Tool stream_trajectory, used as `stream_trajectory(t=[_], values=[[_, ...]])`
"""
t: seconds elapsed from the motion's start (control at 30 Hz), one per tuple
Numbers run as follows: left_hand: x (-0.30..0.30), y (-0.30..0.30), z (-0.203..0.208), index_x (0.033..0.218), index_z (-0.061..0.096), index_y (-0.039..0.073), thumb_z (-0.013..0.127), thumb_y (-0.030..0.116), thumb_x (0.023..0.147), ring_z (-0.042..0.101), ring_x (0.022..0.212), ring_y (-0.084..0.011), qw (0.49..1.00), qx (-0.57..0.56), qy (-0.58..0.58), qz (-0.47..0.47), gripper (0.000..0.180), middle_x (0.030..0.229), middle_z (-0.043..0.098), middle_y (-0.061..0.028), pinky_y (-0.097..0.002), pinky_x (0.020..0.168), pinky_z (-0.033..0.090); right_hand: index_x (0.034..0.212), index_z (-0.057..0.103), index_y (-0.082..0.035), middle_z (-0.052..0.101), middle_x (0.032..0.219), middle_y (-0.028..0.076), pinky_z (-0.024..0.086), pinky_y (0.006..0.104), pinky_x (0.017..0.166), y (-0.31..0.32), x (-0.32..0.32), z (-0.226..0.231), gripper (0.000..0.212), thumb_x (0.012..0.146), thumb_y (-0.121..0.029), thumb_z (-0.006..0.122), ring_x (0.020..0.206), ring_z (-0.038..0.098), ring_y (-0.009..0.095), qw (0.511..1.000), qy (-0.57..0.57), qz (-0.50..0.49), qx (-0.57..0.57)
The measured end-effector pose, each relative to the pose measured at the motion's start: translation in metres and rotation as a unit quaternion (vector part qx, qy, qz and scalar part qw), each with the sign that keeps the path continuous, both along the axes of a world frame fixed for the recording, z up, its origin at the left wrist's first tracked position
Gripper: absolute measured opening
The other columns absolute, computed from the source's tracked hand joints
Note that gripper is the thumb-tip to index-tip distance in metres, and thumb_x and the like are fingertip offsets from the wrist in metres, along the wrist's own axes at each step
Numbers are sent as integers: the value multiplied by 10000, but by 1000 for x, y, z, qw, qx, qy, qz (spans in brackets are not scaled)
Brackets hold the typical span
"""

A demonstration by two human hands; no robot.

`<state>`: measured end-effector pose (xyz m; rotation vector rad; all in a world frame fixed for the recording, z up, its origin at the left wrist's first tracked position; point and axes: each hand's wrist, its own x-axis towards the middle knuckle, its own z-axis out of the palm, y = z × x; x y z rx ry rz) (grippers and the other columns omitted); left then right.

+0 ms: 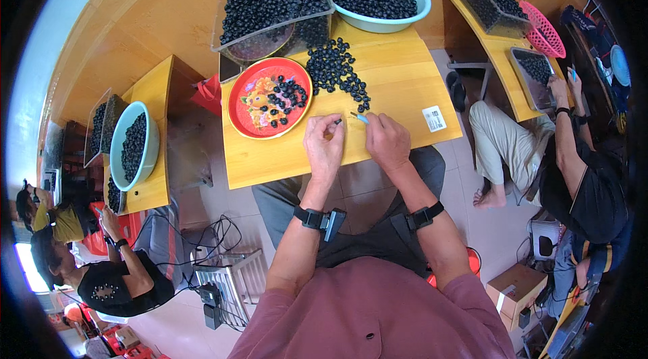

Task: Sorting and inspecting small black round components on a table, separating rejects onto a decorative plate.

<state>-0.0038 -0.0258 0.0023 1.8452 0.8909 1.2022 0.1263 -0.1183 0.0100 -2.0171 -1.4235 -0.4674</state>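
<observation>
Over the near edge of the wooden table (398,82), my left hand (324,146) pinches one small dark round bead (337,122) between thumb and fingertips. Close beside it, my right hand (387,141) grips a small tool with a light blue handle (362,118), its thin tip pointing left toward the bead. The tip and the bead look apart. Just beyond my hands lies a loose heap of black round beads (331,67). To the left, a red round tray (237,112) with a printed pattern holds several more black beads.
At the table's back stand a clear plastic bin (324,24) and a light blue basin (425,2), both full of black beads. A white label (434,118) lies at the right. Co-workers sit at tables on both sides. Cables (219,234) trail on the floor to my left.
</observation>
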Motion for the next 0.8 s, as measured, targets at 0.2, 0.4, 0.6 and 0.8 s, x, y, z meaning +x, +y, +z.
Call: stream_trajectory(t=[0.2, 0.4, 0.6, 0.8], values=[[-27, 29, 4, 1033, 738, -4, 715, -62, 867, 606, 794, -152, 999, -19, -33, 25, 177, 931, 629, -74, -280, 730, 513, 948, 674, -61, 602, 740, 93, 541, 418, 592, -3, 1, 2, 78, 928, -126, 635, 675, 659, 286, 1000, 12, 0, -4], [-24, 21, 7, 994, 719, -5, 787, -28, 854, 546, 753, -79, 993, -113, -22, -2, 157, 922, 592, -8, -234, 698, 480, 946, 670, -61, 607, 746, 90, 542, 420, 594, -2, 2, 1, 68, 923, -118, 640, 678, 662, 286, 1000, 11, 2, 18], [-3, 2, 3, 1087, 678, -2, 749, -34, 905, 635, 821, -54, 958, -262, -100, -65, 199, 910, 677, 0, -197, 760, 519, 939, 667, -69, 605, 747, 86, 542, 417, 592, -1, 1, 1, 61, 917, -123, 648, 679, 663, 283, 1000, 12, 3, 14], [10, -3, 0, 1082, 703, -36, 688, -69, 899, 604, 854, -52, 990, -116, -45, -65, 186, 1122, 587, -42, -200, 726, 502, 945, 665, -76, 603, 753, 84, 541, 419, 600, -3, 3, -2, 62, 910, -126, 654, 695, 666, 279, 1000, 19, 3, 10]])
